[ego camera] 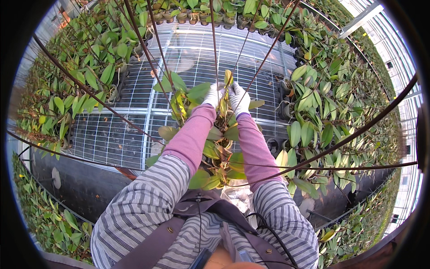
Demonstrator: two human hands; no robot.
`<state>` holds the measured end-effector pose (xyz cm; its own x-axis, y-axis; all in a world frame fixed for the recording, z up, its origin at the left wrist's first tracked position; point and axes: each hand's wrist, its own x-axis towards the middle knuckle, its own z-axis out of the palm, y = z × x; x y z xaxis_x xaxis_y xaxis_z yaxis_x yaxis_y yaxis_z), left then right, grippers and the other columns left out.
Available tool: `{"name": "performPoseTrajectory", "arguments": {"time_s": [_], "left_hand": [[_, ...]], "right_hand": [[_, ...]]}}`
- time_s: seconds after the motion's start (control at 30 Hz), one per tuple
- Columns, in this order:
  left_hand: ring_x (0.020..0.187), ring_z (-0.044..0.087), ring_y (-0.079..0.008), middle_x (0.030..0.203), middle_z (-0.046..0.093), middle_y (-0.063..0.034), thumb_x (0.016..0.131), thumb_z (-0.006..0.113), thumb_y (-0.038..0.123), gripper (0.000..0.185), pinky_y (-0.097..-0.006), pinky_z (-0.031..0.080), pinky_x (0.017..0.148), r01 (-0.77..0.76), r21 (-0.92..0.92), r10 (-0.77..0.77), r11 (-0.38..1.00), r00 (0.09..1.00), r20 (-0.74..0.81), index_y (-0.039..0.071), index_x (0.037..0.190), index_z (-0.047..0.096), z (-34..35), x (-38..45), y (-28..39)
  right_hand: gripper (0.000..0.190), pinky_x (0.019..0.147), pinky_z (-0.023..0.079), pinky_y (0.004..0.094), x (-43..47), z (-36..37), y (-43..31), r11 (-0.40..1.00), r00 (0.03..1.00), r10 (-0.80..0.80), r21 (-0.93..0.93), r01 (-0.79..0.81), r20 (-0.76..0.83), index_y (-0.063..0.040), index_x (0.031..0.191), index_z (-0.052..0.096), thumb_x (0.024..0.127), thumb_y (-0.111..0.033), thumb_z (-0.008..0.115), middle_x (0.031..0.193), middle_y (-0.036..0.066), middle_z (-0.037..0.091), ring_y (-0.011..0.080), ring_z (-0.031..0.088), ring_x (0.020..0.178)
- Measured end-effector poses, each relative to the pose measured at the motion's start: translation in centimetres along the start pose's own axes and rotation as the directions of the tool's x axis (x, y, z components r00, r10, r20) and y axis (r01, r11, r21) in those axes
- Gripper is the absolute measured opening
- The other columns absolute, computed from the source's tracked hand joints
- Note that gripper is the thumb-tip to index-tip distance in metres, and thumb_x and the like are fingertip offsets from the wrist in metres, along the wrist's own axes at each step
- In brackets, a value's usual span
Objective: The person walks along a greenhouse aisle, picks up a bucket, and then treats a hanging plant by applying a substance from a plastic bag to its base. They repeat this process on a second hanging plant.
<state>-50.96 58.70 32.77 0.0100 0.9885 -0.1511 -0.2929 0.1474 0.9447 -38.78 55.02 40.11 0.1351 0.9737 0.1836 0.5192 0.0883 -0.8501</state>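
Both of my hands wear white striped gloves and meet over a tray of potted orchids. My left hand (213,95) and my right hand (240,98) hold an orchid plant between them, fingers curled inward at its base. A yellowing leaf (228,76) of this plant sticks up between the gloves. Something whitish shows at my fingertips, too small to make out. Broad green orchid leaves (199,91) spread beside my left hand. Below my wrists stand more orchids with yellowed leaves (211,149), partly hidden by my forearms.
A wire-mesh bench (134,127) lies under the plants. Dense potted orchids line its left (92,79), right (314,87) and far sides. Long dark flower stems (339,139) arch across the view. Clear plastic (238,196) lies close to my apron.
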Motion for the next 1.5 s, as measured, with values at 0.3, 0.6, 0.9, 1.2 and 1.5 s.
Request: {"name": "performPoseTrajectory", "arguments": {"time_s": [0.3,0.6,0.9,1.2,1.5], "left_hand": [[0.096,0.062,-0.0167,0.109,0.066,-0.0109,0.086,0.065,0.0,0.03,-0.028,0.049,0.088,-0.015,0.12,0.014,0.993,1.0,0.007,-0.003,0.116,0.058,0.2,-0.7,0.8],[0.081,0.059,-0.0139,0.095,0.064,-0.0046,0.089,0.061,0.0,0.021,-0.0267,0.05,0.074,-0.057,-0.022,0.052,0.998,0.984,-0.172,0.003,0.111,0.061,-1.1,-1.4,0.0],[0.098,0.061,-0.0193,0.111,0.067,-0.0114,0.098,0.051,0.031,0.036,-0.0311,0.046,0.09,-0.185,0.193,0.239,0.964,0.921,-0.308,0.003,0.12,0.061,1.6,-12.7,4.7],[0.107,0.058,-0.0163,0.116,0.063,-0.0086,0.097,0.054,0.018,0.025,-0.0287,0.044,0.095,-0.386,0.127,0.384,0.914,0.922,0.038,0.001,0.114,0.06,0.0,-42.4,9.8],[0.094,0.064,-0.0272,0.099,0.069,-0.0149,0.084,0.065,0.03,0.031,-0.0356,0.048,0.088,0.585,0.525,-0.508,0.618,0.807,-0.3,0.006,0.104,0.067,-15.6,-50.7,-3.9]], "right_hand": [[0.018,0.071,0.051,0.0387,0.0,0.1,-1.1,0.985,0.997,-0.063,-0.157,0.067,0.034,-0.011,0.094,0.063,0.088,-0.027,0.064,0.085,0.012,0.068,0.0335,0.065,0.08],[0.019,0.049,0.035,0.0191,-16.7,-21.1,-11.8,0.793,0.873,0.229,0.437,-0.424,0.431,-0.006,0.091,0.063,0.094,-0.024,0.057,0.066,-0.003,0.055,0.0039,0.046,0.055],[0.023,0.074,0.05,0.0427,-33.5,-20.7,7.5,0.865,0.847,0.308,-0.498,-0.06,0.434,-0.006,0.1,0.067,0.09,-0.023,0.054,0.085,0.02,0.068,0.0332,0.065,0.078],[0.039,0.078,0.051,0.0425,-30.2,-17.0,10.7,0.866,0.918,0.287,-0.483,-0.127,0.274,-0.003,0.117,0.055,0.084,-0.022,0.064,0.103,0.021,0.066,0.0369,0.064,0.093],[0.029,0.055,0.042,0.0218,-35.1,-25.8,-6.5,0.898,0.838,0.427,-0.051,-0.437,0.339,-0.001,0.095,0.065,0.093,-0.029,0.061,0.071,0.003,0.061,0.0083,0.054,0.061]]}}
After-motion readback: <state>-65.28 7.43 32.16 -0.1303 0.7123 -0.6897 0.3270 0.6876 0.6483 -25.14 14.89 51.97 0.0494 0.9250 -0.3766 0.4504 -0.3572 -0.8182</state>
